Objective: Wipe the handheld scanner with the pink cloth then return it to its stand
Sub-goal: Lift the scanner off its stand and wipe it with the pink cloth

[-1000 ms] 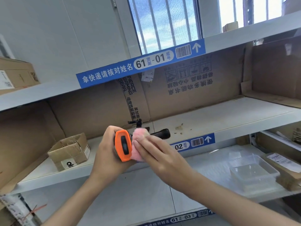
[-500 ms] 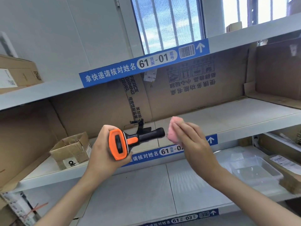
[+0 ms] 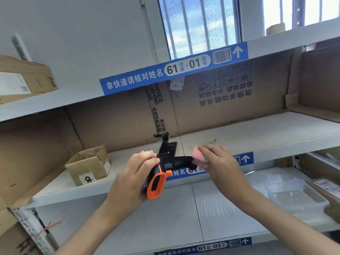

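My left hand (image 3: pixel 136 177) grips the head of the handheld scanner (image 3: pixel 158 181), an orange and black unit held in front of the middle shelf. Its black handle points right. My right hand (image 3: pixel 219 164) holds the pink cloth (image 3: pixel 199 156) bunched in its fingers and presses it against the end of that handle. Behind the scanner, the black stand (image 3: pixel 166 146) sits on the middle shelf with its thin arm and clip upright. The scanner partly hides the stand's base.
A small open cardboard box (image 3: pixel 88 166) sits on the middle shelf (image 3: pixel 257 137) at left. Flat cardboard (image 3: pixel 230 100) lines the shelf back. A clear plastic tray (image 3: pixel 294 196) and a labelled parcel (image 3: pixel 327 188) lie on the lower shelf at right.
The scanner has tilted so its orange head points down. My right hand moved the pink cloth back from the air onto the handle's end.
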A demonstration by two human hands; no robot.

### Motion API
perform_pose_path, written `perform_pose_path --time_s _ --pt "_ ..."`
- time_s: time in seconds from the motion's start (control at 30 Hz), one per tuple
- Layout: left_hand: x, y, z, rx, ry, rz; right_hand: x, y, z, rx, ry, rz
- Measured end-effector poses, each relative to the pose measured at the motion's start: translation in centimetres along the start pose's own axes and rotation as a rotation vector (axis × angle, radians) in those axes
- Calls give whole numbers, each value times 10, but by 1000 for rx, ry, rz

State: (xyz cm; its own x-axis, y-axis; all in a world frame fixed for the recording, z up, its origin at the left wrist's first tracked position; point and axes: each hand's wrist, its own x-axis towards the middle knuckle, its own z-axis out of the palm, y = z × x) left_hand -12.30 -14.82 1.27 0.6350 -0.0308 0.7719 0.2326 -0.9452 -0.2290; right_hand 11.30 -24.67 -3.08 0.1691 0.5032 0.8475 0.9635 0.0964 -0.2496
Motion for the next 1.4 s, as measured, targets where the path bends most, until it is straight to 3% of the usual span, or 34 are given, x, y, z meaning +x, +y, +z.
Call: perform_pose_path --time_s 0.1,0.23,0.5,0.63,0.73,0.87,1.07,1.2,1.3,1.4 --pt "-1 0 5 65 -9 126 6 -28 -19 200 103 -108" --pt "1 2 7 165 0 349 0 -53 -18 256 -87 -281" --pt "-4 9 5 394 32 680 0 -8 -18 120 -299 -218" --pt "-6 8 10 459 57 788 7 -11 -32 308 -234 -100" --pt "1 9 12 510 65 891 14 -32 -40 424 -216 -193" --pt "7 10 10 566 32 1023 12 -39 -38 417 -331 -308" --pt "8 16 3 581 -43 1101 6 -4 -29 138 -411 -459" --pt "3 22 3 575 -76 1111 9 12 -32 -112 -463 -428" --pt "7 21 3 580 -92 1118 12 2 -44 125 -309 -297" --pt "11 23 4 579 -131 1171 18 -25 -50 311 -284 -369"
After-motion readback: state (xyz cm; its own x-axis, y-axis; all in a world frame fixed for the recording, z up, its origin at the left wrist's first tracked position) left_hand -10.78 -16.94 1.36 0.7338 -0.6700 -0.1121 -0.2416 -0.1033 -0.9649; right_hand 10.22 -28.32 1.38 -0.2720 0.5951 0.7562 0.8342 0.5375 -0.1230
